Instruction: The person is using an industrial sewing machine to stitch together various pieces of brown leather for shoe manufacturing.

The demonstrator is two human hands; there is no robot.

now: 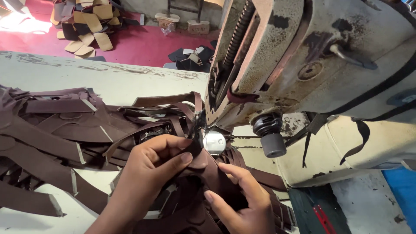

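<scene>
My left hand pinches a dark brown leather strap piece just in front of the sewing machine's round metal presser part. My right hand presses on the same brown strap lower down, fingers spread over it. The worn cream sewing machine head looms over the upper right, its needle area right above the strap. Behind my left hand lies a heap of brown leather straps on the table.
A pale worn table bears the straps. On the red floor beyond it lie tan sole-shaped pieces and dark cut pieces. A black knob hangs under the machine. Blue material shows lower right.
</scene>
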